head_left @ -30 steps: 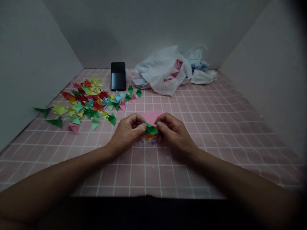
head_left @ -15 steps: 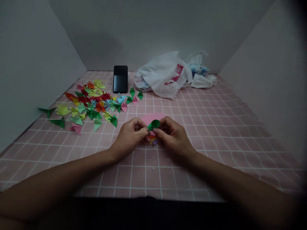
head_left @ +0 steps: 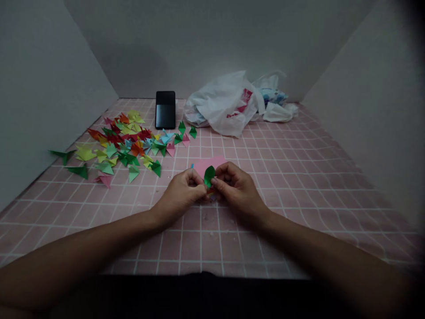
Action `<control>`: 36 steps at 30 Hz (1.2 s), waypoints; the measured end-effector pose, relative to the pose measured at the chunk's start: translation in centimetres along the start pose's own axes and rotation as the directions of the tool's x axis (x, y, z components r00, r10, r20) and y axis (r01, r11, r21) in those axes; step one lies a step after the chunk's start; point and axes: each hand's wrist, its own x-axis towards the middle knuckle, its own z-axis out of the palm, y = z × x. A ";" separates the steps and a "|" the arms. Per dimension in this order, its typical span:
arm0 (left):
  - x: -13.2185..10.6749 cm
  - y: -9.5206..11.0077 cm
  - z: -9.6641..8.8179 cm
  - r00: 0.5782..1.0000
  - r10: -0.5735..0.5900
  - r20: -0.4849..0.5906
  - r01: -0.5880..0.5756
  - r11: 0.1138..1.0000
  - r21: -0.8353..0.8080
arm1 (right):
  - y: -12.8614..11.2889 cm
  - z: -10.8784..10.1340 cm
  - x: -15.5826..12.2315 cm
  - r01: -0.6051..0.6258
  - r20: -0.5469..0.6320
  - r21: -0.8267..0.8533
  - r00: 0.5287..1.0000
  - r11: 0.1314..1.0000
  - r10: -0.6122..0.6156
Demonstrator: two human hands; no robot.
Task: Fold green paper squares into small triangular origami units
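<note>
On a pink tiled table (head_left: 299, 177), beside a heap of folded paper triangles (head_left: 126, 141), the left hand (head_left: 181, 195) and right hand (head_left: 237, 188) both pinch a small green paper (head_left: 209, 175) held just above a pink sheet (head_left: 204, 165). The fold looks half-made; the next crease likely needs aligned edges.
</note>
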 end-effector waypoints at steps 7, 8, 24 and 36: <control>0.1 0.1 0.0 0.998 0.042 0.050 -0.037 0.995 -0.092 | -0.1 0.0 0.0 -0.008 0.013 0.030 1.000 1.000 0.007; 0.1 0.0 0.0 0.996 0.045 0.072 -0.038 0.995 -0.096 | -0.2 0.1 0.0 -0.017 0.014 0.051 1.000 0.999 0.016; 0.2 -0.9 -0.4 0.970 0.093 0.223 -0.065 0.989 -0.129 | -0.4 0.3 -0.2 -0.011 0.009 0.112 1.000 0.994 0.010; 0.7 -1.6 -0.7 0.977 0.079 0.197 -0.041 0.981 -0.187 | -0.4 0.3 -0.2 -0.041 0.045 0.193 0.998 0.980 0.033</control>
